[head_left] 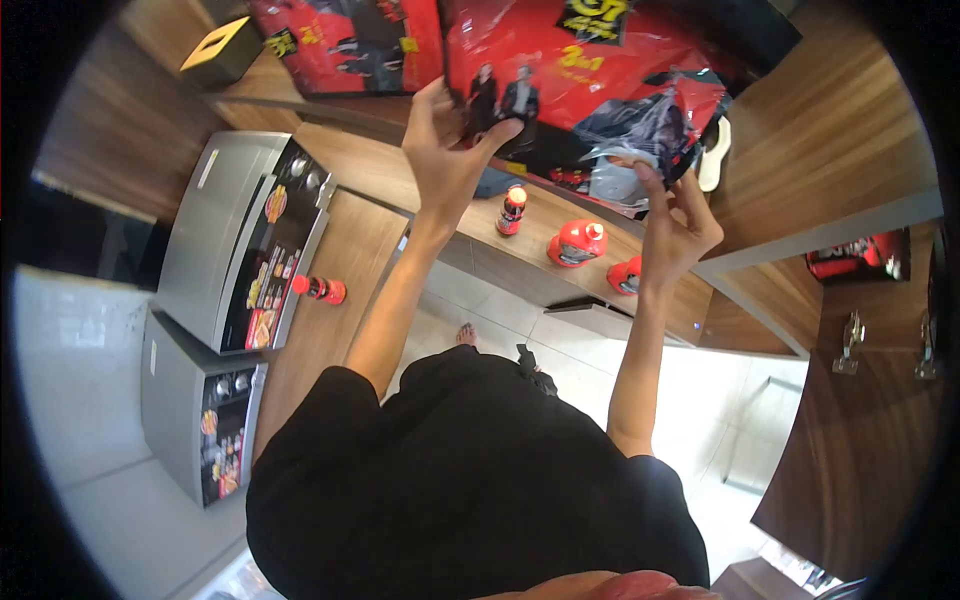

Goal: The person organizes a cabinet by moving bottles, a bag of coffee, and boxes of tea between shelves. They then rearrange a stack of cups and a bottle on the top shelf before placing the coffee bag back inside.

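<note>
Fingers (pixel 497 135) of the left hand (pixel 437 150) are clamped on the lower left part of a large red packet (pixel 570 85), thumb laid across its printed face. Right hand (pixel 683 228) grips the lower right corner, thumb on the clear glossy wrap, other fingers bent behind the edge. Packet located at the top of the view, face toward the wearer, marked "3 in 1"; its contents cannot be seen. A second red packet (pixel 345 50) stands just left of it, near a yellow-and-black box (pixel 218 55). Below the held packet, a small red-capped bottle (pixel 511 212) and a larger red bottle (pixel 575 245) rest on a wooden ledge (pixel 350 155); fill levels cannot be told. Another small bottle (pixel 320 289) is on the wooden counter (pixel 340 240), beside a silver oven (pixel 235 240) with its door closed. Open compartment at right holds a red-and-black pack (pixel 857 256). Both forearms reach forward, well apart; left wrist bent inward, right forearm nearly straight up the view.
</note>
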`<state>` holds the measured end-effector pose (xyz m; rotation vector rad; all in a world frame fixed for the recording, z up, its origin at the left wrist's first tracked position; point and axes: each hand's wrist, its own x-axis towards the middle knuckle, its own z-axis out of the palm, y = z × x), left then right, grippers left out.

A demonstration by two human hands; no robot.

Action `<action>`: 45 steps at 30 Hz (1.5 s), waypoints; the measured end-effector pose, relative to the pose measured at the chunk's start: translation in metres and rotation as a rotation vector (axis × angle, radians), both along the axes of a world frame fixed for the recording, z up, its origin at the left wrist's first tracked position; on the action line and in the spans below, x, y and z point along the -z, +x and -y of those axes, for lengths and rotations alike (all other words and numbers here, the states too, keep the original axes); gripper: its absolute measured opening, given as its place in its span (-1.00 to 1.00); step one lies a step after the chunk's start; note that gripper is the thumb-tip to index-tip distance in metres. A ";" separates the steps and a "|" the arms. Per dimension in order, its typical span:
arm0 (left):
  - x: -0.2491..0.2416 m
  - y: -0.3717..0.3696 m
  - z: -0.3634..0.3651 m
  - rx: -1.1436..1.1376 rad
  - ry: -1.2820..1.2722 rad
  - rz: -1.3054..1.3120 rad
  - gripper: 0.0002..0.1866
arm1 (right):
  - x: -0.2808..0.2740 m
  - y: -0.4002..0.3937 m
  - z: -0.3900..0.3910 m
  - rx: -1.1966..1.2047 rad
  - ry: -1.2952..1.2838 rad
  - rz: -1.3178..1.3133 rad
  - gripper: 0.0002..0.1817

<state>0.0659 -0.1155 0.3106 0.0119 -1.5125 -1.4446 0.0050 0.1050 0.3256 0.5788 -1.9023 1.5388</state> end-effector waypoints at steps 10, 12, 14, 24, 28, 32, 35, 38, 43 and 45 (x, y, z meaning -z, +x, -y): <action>0.016 0.018 -0.018 -0.038 -0.037 0.116 -0.14 | 0.015 0.025 -0.002 0.000 0.104 0.001 -0.45; 0.019 0.018 -0.019 -0.149 -0.109 0.100 -0.13 | 0.015 0.030 -0.008 -0.020 0.163 0.050 -0.36; 0.021 0.019 -0.024 -0.190 -0.114 0.090 -0.14 | 0.022 0.031 -0.017 0.001 0.215 0.007 -0.32; 0.024 0.015 -0.048 -0.279 -0.050 0.015 -0.28 | 0.012 0.047 -0.069 -0.301 0.254 0.086 -0.11; 0.038 0.014 -0.030 -0.162 0.038 -0.020 -0.02 | 0.013 0.048 -0.085 -0.310 0.259 0.095 -0.10; 0.050 0.003 -0.017 0.084 0.053 -0.059 0.03 | 0.005 0.035 -0.070 -0.328 0.247 -0.014 0.01; 0.030 0.004 -0.030 0.146 0.131 -0.048 -0.01 | -0.007 0.024 -0.042 -0.434 0.197 -0.058 0.12; 0.001 0.030 -0.050 -0.116 -0.029 -0.131 -0.40 | -0.004 0.008 -0.020 -0.519 0.190 0.028 0.10; 0.059 0.064 -0.015 -0.200 -0.120 0.000 -0.08 | 0.001 0.038 0.000 -0.429 0.269 -0.143 -0.29; 0.069 0.094 -0.019 -0.202 0.039 -0.027 -0.07 | -0.009 0.061 0.010 -0.480 0.200 -0.293 -0.37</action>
